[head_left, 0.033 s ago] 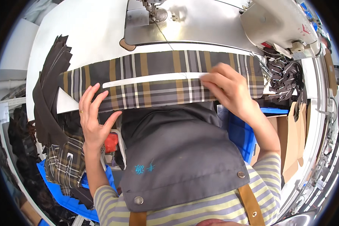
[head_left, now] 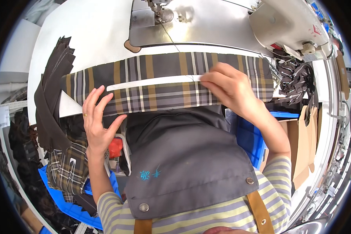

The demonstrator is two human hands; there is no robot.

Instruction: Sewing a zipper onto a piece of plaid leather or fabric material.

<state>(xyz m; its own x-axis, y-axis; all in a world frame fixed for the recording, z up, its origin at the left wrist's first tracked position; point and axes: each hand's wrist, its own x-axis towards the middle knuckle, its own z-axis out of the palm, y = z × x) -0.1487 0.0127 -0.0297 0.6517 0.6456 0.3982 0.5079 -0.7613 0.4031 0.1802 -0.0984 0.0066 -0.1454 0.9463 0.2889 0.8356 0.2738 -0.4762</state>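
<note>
A long plaid fabric panel [head_left: 165, 93] in grey, brown and white lies across the table in front of me. Along its middle runs a narrow white strip [head_left: 152, 82] with a rounded left end. My left hand [head_left: 97, 117] is open, its fingertips resting on the panel by that end and its thumb spread below the near edge. My right hand [head_left: 230, 87] is closed in a pinch over the strip's right part, covering it there. Whatever sits between these fingertips is hidden. A thin dark thread shows on the strip beside them.
A sewing machine [head_left: 288, 25] with a metal bed [head_left: 218, 23] stands beyond the panel. Dark fabric strips [head_left: 52, 93] hang at the left, above plaid pieces [head_left: 68, 167] in a blue bin [head_left: 66, 208]. Dark trimmings [head_left: 296, 80] and a cardboard box [head_left: 302, 148] are at the right.
My right hand has moved slightly left along the white strip, covering more of it. My left hand and the panel look almost unmoved.
</note>
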